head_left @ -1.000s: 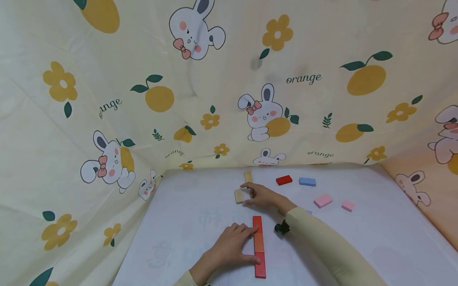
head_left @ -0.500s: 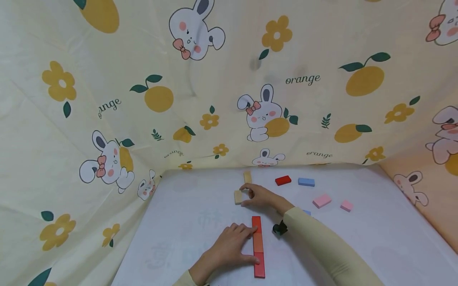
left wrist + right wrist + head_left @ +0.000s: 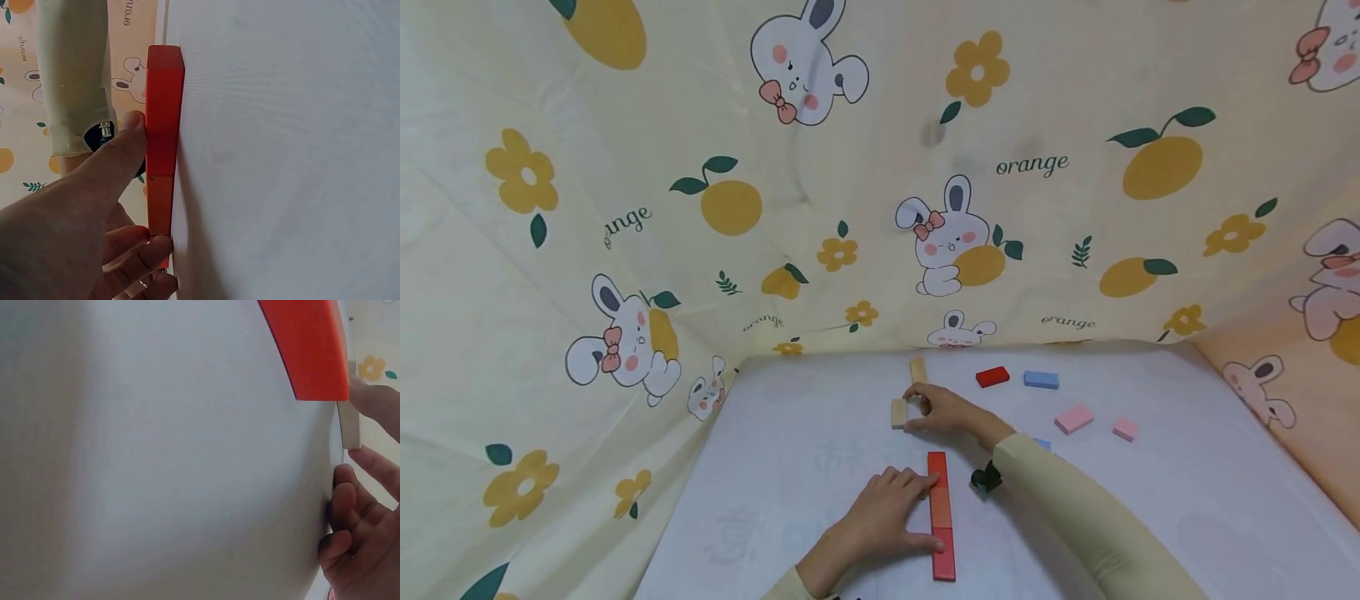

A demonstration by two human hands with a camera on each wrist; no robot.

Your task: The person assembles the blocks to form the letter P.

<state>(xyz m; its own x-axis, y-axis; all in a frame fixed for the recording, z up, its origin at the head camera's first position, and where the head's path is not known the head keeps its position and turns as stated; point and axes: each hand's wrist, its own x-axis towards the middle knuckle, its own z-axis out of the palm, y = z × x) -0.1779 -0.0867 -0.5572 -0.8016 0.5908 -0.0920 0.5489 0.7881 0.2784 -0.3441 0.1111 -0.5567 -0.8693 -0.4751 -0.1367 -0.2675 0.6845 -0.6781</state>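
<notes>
Two hands on the white table (image 3: 1150, 500). Red block row (image 3: 942, 515) lies lengthwise; left hand (image 3: 880, 521) rests flat vs its left side, fingers straight. Right hand (image 3: 946, 410) pinches a tan block (image 3: 898, 412), w/ another tan block (image 3: 918, 369) just beyond.

White table (image 3: 1150, 500) with red row (image 3: 941, 517), tan (image 3: 898, 412), blue (image 3: 1041, 379), pink blocks (image 3: 1073, 418).

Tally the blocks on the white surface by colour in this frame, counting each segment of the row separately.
Red: 3, two in the row under the left hand, one loose
Orange: 1, mid-row
Tan: 2, by the right hand
Blue: 2, one clear, one mostly hidden
Pink: 2
Total: 10
</notes>
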